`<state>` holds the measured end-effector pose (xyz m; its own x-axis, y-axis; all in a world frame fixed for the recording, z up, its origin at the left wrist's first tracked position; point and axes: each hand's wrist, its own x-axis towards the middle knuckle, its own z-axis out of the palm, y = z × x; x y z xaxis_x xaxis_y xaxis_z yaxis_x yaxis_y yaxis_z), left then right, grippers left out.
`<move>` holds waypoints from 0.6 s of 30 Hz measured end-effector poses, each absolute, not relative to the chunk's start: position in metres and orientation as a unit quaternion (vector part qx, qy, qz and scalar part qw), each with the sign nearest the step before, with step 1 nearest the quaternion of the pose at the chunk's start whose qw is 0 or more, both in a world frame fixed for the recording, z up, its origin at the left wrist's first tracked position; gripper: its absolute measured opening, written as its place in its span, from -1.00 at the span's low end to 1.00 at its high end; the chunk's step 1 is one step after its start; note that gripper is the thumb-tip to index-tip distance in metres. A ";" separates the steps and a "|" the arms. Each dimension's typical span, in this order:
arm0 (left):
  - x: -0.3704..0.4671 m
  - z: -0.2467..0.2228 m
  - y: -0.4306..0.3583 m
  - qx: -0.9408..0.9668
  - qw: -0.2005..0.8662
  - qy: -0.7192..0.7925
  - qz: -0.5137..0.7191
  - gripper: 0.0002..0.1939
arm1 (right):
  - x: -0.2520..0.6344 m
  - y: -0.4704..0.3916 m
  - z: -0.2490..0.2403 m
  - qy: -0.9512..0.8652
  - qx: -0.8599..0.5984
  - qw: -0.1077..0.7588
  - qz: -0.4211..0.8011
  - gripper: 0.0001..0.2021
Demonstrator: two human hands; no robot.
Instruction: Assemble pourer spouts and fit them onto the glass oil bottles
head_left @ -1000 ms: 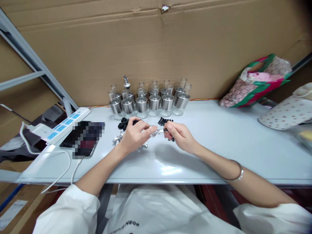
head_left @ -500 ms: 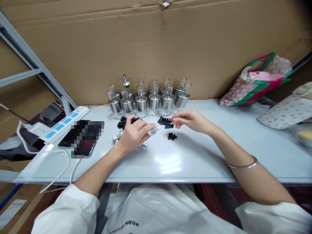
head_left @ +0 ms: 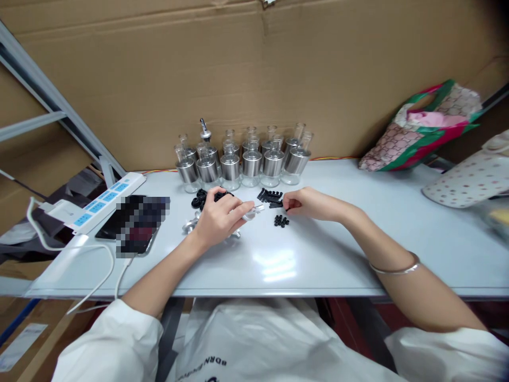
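My left hand [head_left: 220,215] is closed around a metal pourer spout [head_left: 257,209], whose silver tip sticks out to the right past the fingers. My right hand [head_left: 304,203] pinches at the right end of some black tubes [head_left: 274,205]; a dark speck shows at the fingertips, too small to name. Just below lies a cluster of small black caps [head_left: 281,221]. Black ring-shaped stoppers [head_left: 198,199] sit behind my left hand, partly covered by it. Loose silver spout parts [head_left: 190,227] show beneath and beside that wrist.
Several glass bottles with steel sleeves [head_left: 252,164] stand in rows at the back; one carries a pourer [head_left: 205,132]. A power strip [head_left: 107,201] and phones [head_left: 139,228] with cables lie at left. A patterned bag [head_left: 397,143] and a dotted container [head_left: 469,178] occupy the right.
My right hand has come down slightly toward the table, its fingertips now lower beside the black tubes and caps. The left hand keeps its hold on the pourer spout almost unmoved.
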<state>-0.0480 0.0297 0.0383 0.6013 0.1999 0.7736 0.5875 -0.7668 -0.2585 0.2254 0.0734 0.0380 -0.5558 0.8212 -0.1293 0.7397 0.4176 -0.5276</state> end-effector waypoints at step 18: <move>-0.050 0.037 0.032 -0.867 0.256 -0.244 -0.352 -0.85 | 0.220 0.064 0.040 -0.867 -0.419 0.028 0.270 -0.62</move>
